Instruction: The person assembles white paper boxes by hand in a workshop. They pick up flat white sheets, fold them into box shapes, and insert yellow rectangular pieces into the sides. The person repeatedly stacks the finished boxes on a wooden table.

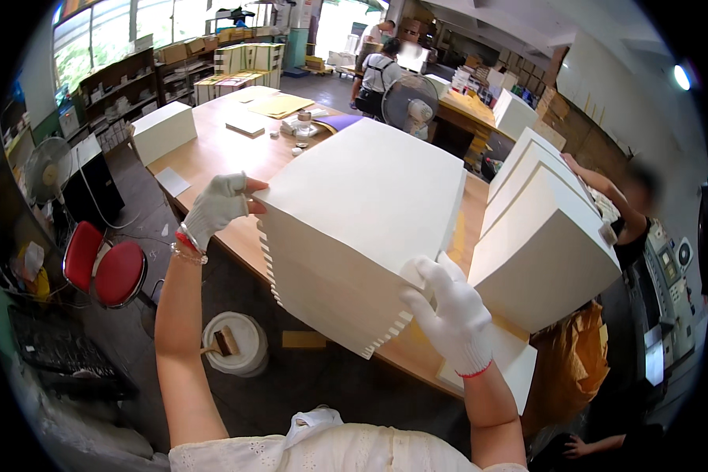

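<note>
A big white block (354, 197), which looks like a stack of paper sheets, stands tilted at the near edge of the table, its front hanging over the edge. Small notches or strips run along its lower edges. My left hand (222, 206), in a white glove with bare fingertips, pinches its upper left corner. At the near right corner my right hand (448, 308), also white-gloved, is closed with the thumb on the front face and the fingers by the side. The underside of the block is hidden.
The wooden table (212, 130) carries another white block (165, 132), yellow sheets (282, 105) and more white stacks (547, 244) on the right, where a person's hand (568, 160) rests. Below stand a white bucket with a brush (236, 344) and a red chair (120, 274). A fan (411, 104) stands behind.
</note>
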Demonstrator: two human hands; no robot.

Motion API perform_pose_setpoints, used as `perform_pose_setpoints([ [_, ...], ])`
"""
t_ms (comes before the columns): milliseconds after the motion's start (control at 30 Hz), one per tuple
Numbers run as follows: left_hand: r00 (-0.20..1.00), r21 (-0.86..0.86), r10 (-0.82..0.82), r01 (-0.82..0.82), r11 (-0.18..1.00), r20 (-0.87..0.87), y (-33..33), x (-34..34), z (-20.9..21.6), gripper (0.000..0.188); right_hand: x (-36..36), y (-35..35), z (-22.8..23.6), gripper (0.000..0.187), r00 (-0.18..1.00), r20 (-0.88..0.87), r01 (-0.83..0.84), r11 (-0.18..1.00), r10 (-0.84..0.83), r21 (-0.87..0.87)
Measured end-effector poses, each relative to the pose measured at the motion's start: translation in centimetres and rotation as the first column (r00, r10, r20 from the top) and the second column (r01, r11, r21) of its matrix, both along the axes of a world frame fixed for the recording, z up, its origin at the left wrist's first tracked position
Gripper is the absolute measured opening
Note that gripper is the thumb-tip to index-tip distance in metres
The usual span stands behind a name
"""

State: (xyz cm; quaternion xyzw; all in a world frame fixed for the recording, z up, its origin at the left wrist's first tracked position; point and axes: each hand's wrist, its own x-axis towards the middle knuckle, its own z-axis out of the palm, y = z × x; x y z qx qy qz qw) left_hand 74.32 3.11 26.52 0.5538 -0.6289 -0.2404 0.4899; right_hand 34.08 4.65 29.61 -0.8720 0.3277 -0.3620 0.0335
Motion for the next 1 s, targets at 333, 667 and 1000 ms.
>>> perform_pose_setpoints([
  [333,0.821,-0.499,0.564,-0.528,0.688,-0.091,3.0,-4.2,-4.4,0.043,-7.1,2.0,-11.2,0.053,0.872,0.487,-0.142,0.978,0.05,0.154],
  [667,0.604,0.063,-0.738,0.76,0.647,0.299,3.1,-54.5,-13.7,0.024,-30.5,18.4,-28.9,0.049,0.815,-0.024,0.25,0.314,-0.58,0.916],
  [1000,0.222,0.062,-0.515,0.876,0.479,0.828,1.3,-78.8,-29.5,0.049,-36.8,23.3,-41.4,0.042,0.345,0.351,-0.032,0.363,-0.87,0.931],
])
